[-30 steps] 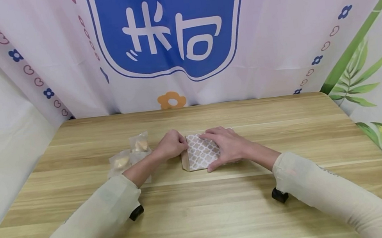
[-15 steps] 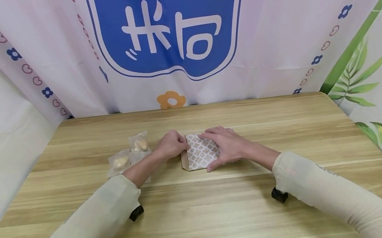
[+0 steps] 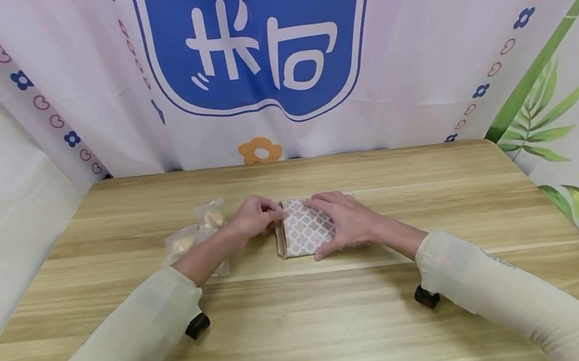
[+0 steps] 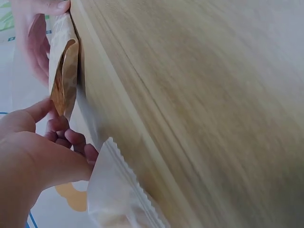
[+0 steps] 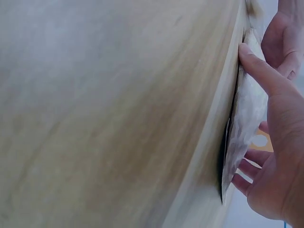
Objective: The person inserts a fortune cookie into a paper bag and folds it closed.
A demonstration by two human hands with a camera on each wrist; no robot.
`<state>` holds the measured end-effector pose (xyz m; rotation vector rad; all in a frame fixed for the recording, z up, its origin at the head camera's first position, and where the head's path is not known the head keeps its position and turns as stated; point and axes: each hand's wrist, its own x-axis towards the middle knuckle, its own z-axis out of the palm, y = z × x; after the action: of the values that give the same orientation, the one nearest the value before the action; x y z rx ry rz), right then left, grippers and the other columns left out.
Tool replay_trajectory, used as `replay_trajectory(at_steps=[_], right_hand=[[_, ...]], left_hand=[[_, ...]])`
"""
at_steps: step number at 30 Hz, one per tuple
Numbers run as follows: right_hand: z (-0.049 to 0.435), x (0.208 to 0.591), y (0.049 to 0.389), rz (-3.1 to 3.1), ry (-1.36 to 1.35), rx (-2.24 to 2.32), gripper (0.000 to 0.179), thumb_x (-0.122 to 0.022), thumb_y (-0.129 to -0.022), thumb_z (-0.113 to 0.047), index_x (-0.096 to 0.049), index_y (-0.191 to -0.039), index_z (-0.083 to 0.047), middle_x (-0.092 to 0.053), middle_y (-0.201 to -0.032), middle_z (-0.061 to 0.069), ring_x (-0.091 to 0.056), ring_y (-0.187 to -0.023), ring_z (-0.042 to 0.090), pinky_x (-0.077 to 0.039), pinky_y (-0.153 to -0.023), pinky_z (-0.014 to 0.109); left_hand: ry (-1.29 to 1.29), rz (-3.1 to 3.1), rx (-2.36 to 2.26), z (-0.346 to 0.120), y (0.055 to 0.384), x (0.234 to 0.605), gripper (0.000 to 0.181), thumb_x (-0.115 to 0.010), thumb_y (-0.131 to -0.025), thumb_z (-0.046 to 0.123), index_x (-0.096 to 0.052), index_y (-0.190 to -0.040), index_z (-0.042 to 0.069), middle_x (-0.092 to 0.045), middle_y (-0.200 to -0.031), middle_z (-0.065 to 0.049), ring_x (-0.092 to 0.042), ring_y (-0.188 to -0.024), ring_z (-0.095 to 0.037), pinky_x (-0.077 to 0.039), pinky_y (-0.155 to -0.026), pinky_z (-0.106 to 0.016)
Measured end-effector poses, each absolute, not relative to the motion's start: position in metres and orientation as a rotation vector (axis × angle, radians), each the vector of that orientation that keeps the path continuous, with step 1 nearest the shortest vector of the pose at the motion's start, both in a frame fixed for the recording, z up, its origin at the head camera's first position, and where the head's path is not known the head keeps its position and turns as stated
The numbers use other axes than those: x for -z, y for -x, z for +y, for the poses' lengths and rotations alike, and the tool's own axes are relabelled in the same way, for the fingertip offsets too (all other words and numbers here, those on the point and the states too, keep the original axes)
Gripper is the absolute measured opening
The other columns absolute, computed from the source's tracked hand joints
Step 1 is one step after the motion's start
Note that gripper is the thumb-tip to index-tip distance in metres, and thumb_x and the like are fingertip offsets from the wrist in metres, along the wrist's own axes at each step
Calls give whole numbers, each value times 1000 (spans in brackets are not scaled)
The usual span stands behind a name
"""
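A flat paper bag [image 3: 305, 233] with a white and tan lattice print lies on the table. Its brown inside shows at the open left end, gaping in the left wrist view. There my left hand [image 3: 255, 215] pinches the far corner of the mouth between thumb and finger. From the right, my right hand [image 3: 349, 222] spans the bag, its thumb along the near edge and its fingers at the far edge, holding it down. The bag's right end is partly hidden under that hand. Clear packets [image 3: 182, 245] with yellowish pieces lie left of the bag, partly behind my left forearm.
The wooden table [image 3: 306, 327] ends at the back against a printed curtain [image 3: 416, 71]. A clear packet [image 4: 118, 194] with a zigzag edge lies close beside my left hand. Black wrist cameras [image 3: 197, 326] sit under both sleeves.
My left hand has shifted slightly left and up to the far corner of the bag's mouth, and the mouth has opened a little. My right hand has stayed in place.
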<state>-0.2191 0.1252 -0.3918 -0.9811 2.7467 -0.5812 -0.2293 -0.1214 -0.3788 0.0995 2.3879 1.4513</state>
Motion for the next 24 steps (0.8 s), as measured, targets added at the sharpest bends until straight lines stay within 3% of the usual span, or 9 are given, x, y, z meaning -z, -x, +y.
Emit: replay_trajectory(at_steps=[7, 14, 20, 24], right_hand=[[126, 393, 219, 2797, 994, 622, 117, -88, -67, -65, -38, -160, -16, -47, -157, 15, -41, -145, 36, -29, -120, 60], [125, 393, 219, 2840, 969, 640, 116, -90, -65, -63, -41, -159, -16, -50, -154, 16, -45, -141, 36, -32, -117, 59], [126, 393, 220, 2841, 968, 653, 116, -91, -65, -63, -41, -159, -16, -50, -154, 17, -45, -141, 36, -34, -116, 59], [126, 393, 220, 2833, 967, 668, 115, -90, -66, -62, -41, -159, -16, -50, -154, 17, -45, -142, 37, -33, -116, 59]], left_hand=[[-179, 2409, -1416, -125, 230, 374, 15, -69, -101, 15, -74, -97, 0, -61, -88, -3, -46, -75, -13, -38, -60, -23], [-481, 2618, -1250, -127, 224, 368, 19, -64, -94, -5, -75, -109, -7, -74, -106, -17, -62, -88, -20, -54, -77, -27], [-421, 2574, -1431, -123, 219, 370, 25, -71, -90, -11, -73, -115, -9, -75, -110, -22, -72, -100, -30, -59, -88, -32], [-424, 2531, -1481, -122, 219, 372, 27, -73, -87, -15, -70, -114, -13, -73, -110, -26, -73, -100, -34, -60, -88, -32]])
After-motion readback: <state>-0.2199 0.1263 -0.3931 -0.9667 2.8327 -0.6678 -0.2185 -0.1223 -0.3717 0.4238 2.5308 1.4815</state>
